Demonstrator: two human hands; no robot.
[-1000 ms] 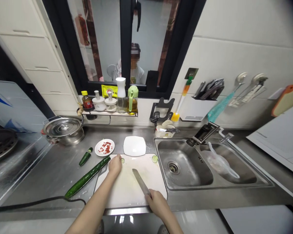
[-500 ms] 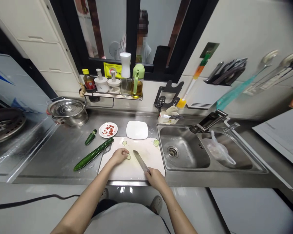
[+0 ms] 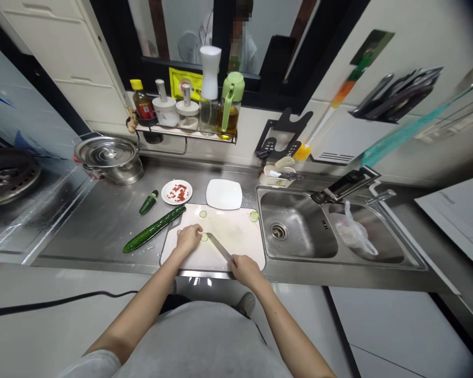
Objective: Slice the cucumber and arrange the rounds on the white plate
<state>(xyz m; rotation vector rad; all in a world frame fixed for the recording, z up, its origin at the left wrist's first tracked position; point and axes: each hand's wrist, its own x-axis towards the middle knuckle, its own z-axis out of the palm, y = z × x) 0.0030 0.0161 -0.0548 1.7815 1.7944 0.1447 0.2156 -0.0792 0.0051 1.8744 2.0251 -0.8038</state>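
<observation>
On the white cutting board [image 3: 230, 226], touching a cucumber slice [image 3: 204, 238] with half-curled left hand [image 3: 188, 238], cannot tell if pinching, and clasping a kitchen knife [image 3: 219, 247] in closed right hand [image 3: 245, 270], apparently with only few slices [image 3: 254, 216] cut and the long cucumber [image 3: 153, 229] beside the board left unsliced.

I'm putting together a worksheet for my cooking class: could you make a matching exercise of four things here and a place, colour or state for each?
1. Knife
2. Long cucumber
3. Round plate
4. Plastic bag

A. In a sink basin
B. Bearing red pieces
C. Held in the right hand
D. Dark green

Pairs: 1-C, 2-D, 3-B, 4-A
</observation>
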